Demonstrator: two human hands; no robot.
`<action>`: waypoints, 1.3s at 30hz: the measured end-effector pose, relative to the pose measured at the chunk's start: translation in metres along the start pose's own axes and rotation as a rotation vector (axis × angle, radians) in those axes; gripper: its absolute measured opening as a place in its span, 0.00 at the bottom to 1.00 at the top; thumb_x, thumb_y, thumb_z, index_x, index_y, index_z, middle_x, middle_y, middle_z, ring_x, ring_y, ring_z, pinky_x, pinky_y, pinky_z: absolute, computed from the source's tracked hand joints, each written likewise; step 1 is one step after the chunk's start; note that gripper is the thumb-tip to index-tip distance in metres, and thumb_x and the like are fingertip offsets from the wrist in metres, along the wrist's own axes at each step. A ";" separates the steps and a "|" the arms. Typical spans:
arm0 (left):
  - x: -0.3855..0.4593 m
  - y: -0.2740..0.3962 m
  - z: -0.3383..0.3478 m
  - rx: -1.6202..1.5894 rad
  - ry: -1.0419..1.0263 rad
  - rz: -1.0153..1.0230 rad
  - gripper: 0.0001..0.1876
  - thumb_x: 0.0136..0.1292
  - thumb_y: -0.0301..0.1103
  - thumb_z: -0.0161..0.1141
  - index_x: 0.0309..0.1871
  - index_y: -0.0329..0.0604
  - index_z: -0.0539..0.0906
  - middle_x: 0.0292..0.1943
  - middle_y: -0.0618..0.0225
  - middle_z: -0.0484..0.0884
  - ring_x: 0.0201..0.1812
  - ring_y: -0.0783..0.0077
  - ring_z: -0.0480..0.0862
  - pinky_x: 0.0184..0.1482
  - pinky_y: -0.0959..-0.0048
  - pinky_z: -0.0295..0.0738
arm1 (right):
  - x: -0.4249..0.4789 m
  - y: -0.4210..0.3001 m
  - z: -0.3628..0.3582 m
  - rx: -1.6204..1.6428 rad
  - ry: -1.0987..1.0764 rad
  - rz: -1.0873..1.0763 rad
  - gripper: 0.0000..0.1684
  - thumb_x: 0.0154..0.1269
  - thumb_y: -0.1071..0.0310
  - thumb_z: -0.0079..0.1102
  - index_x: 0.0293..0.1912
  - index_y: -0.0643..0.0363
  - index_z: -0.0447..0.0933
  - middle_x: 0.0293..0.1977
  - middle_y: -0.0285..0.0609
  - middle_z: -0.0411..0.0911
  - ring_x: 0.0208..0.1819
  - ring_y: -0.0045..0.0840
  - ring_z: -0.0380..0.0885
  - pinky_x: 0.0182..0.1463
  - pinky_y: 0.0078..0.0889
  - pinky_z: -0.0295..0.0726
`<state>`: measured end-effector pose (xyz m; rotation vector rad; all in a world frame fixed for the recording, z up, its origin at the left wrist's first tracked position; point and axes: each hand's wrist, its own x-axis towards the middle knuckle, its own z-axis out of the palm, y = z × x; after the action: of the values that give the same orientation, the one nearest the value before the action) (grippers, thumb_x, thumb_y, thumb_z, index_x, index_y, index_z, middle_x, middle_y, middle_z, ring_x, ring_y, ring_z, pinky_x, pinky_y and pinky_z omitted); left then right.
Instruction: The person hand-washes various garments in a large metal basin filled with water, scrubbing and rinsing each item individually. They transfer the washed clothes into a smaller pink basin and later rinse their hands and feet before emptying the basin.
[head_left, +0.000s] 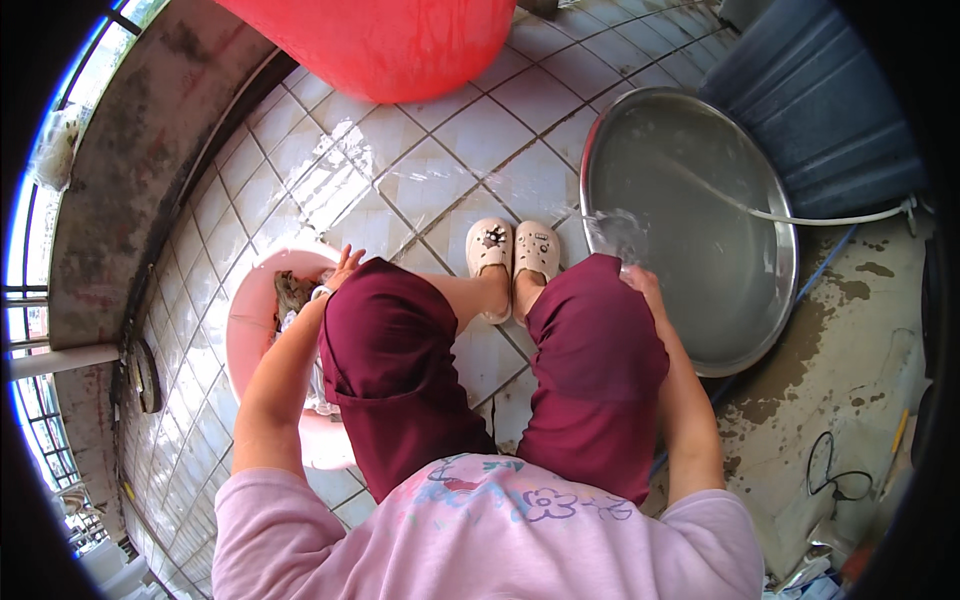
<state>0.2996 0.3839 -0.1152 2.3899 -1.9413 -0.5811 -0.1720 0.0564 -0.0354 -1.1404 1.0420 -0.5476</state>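
Note:
My left hand (346, 271), with a white bracelet at the wrist, is at the rim of a pink plastic basin (244, 300) left of my knees. Its fingers look spread, with nothing seen in them. Wet cloths (294, 294), some brown and some whitish, lie in that basin, partly covered by my forearm. Beside my right knee, my right hand (646, 291) is blurred and partly hidden by the trouser leg. Splashing water (619, 229) flies off just in front of it. Close by stands a large metal basin (784, 300) of greyish water; whether the hand holds anything is unclear.
A thin white hose (840, 220) runs into the metal basin. Behind that stands a blue-grey plastic container (817, 112). A big red tub (390, 45) is ahead on the wet tiled floor (450, 172). A black cable (832, 476) lies at the right.

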 end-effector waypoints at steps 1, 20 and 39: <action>-0.004 -0.002 -0.003 -0.015 -0.018 -0.039 0.21 0.61 0.47 0.44 0.58 0.61 0.71 0.68 0.66 0.52 0.71 0.54 0.43 0.67 0.48 0.39 | -0.004 0.006 0.000 -0.148 0.012 -0.073 0.10 0.57 0.67 0.51 0.28 0.64 0.77 0.23 0.36 0.75 0.27 0.18 0.73 0.32 0.19 0.71; 0.006 0.069 -0.035 0.036 -0.117 -0.291 0.17 0.59 0.49 0.52 0.51 0.62 0.78 0.65 0.62 0.58 0.70 0.50 0.37 0.62 0.33 0.32 | 0.024 -0.036 0.069 0.179 -0.596 0.541 0.21 0.63 0.60 0.46 0.47 0.68 0.72 0.39 0.48 0.77 0.42 0.30 0.77 0.45 0.29 0.77; 0.025 0.048 -0.014 0.074 -0.272 -0.352 0.18 0.64 0.49 0.42 0.56 0.76 0.71 0.67 0.67 0.52 0.71 0.52 0.33 0.60 0.30 0.26 | 0.001 -0.029 0.055 -0.297 -0.426 0.046 0.22 0.62 0.56 0.42 0.42 0.65 0.75 0.40 0.49 0.78 0.39 0.33 0.78 0.46 0.36 0.75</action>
<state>0.2621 0.3458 -0.0982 2.8569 -1.6533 -0.9047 -0.1183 0.0705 -0.0062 -1.4147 0.7894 -0.1014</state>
